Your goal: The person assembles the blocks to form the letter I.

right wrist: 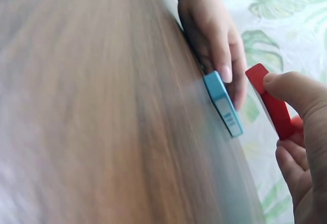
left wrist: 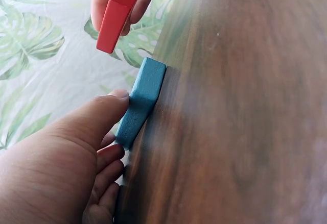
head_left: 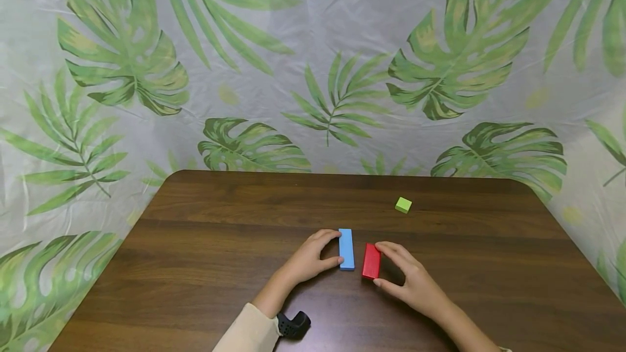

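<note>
Looking past the black wrist strap [head_left: 293, 326] at seven o'clock, I see the right hand [head_left: 413, 281] grasping a raised red block [head_left: 371, 261], the left hand [head_left: 308, 257] pinching a blue block [head_left: 346, 250] at its nine, side print [right wrist: 229, 117] unreadable, then a green block [head_left: 403, 205] at one and the table's far edge [head_left: 342, 177] at twelve, before leaf-print cloth [head_left: 352, 31].

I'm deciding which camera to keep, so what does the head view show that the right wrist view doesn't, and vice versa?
Only the head view: the green block and the black band at the left wrist.

Only the right wrist view: a pale patch with dark marks on a side of the blue block.

Both: the blue block, the red block, the left hand, the right hand, the tabletop and leaf-print cloth.
</note>
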A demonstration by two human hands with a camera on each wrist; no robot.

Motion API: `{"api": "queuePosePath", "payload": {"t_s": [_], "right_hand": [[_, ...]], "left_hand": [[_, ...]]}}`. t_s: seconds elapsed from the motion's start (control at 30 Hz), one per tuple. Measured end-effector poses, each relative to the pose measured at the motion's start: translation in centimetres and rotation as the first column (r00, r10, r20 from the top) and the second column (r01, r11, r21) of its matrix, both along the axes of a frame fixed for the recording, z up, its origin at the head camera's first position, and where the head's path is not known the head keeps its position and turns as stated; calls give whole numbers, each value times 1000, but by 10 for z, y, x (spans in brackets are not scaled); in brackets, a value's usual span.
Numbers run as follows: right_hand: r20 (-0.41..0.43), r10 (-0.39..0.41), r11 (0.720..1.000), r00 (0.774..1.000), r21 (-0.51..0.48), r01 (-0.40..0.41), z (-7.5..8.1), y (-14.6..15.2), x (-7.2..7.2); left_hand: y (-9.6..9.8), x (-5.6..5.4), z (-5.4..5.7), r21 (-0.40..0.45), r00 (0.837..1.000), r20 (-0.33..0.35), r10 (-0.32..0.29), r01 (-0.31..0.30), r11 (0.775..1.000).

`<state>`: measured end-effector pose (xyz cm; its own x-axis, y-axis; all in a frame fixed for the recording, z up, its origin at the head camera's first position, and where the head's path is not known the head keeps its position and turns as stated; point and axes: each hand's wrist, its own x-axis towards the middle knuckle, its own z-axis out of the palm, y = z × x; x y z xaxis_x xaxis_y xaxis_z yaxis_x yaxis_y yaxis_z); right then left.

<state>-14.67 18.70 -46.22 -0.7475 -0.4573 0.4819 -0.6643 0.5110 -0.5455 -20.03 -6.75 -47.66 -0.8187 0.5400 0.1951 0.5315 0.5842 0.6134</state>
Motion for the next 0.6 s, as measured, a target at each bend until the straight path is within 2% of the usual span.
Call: {"api": "queuePosePath", "payload": {"t_s": [0.27, 0.4, 0.6], "right_hand": [[-20, 62, 998, 998, -3, -62, -2, -9, 5], [23, 83, 996, 996, 17, -83, -2, -11, 7], [-2, 99, 995, 995, 12, -99, -3, -15, 10]], "left_hand": [[0, 0, -1, 6, 1000, 10, 7, -7, 1000], [0, 0, 0, 11, 1000, 9, 4, -4, 1000], [0, 0, 0, 12, 1000, -6, -4, 4, 1000]]}}
